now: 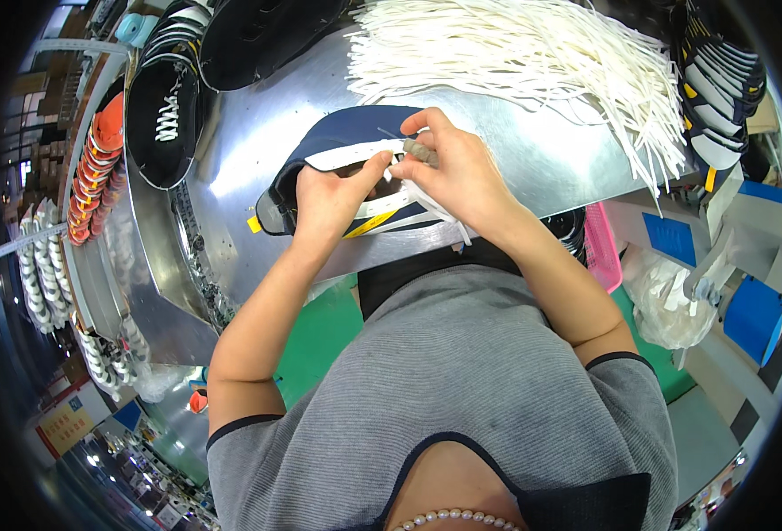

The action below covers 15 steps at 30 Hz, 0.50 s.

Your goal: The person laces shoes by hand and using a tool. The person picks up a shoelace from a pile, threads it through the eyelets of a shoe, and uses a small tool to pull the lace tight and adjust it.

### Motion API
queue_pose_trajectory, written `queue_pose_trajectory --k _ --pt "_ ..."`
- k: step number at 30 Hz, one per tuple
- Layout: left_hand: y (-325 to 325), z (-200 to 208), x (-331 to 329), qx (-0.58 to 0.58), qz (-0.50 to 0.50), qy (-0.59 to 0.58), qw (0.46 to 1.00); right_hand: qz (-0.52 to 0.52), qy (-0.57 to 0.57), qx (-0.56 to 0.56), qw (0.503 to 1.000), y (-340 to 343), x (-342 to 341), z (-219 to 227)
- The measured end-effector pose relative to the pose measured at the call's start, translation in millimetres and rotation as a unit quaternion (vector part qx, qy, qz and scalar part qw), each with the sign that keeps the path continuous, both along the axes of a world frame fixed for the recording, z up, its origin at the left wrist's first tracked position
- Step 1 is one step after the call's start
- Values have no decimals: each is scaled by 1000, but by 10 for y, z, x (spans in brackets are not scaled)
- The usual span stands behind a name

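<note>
A navy shoe upper (353,121) with white eyelet strips lies on the metal table in front of me. My left hand (327,196) is closed on the upper, its fingers inside the opening and its thumb along the white strip. Just to its right, my right hand (454,170) is closed around a small tool with a tan wrapped grip (420,151). A thin metal tip points from the tool over the eyelet strip. A white shoelace (433,203) hangs below my right fingers across the upper's near side. Where the lace runs between my fingertips is partly hidden.
A big heap of white laces (515,55) covers the table's far right. Black shoe uppers (156,115) stand at the far left, and stacked dark-and-white uppers (718,93) at the right. Orange pieces (96,177) hang left. A pink basket (601,248) sits below the table edge.
</note>
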State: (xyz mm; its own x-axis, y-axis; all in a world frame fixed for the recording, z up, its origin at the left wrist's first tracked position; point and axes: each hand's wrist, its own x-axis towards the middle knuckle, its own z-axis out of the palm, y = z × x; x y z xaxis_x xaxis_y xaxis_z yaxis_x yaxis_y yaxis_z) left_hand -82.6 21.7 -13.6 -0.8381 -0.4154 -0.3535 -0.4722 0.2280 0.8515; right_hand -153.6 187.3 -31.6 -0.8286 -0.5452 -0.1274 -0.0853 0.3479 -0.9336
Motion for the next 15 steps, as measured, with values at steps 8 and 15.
queue_pose_trajectory --k 8,15 --pt "55 -23 58 -45 -9 46 998 35 18 -83 996 211 -29 23" --pt "77 -107 164 48 -21 126 991 86 92 38 991 114 -127 90"
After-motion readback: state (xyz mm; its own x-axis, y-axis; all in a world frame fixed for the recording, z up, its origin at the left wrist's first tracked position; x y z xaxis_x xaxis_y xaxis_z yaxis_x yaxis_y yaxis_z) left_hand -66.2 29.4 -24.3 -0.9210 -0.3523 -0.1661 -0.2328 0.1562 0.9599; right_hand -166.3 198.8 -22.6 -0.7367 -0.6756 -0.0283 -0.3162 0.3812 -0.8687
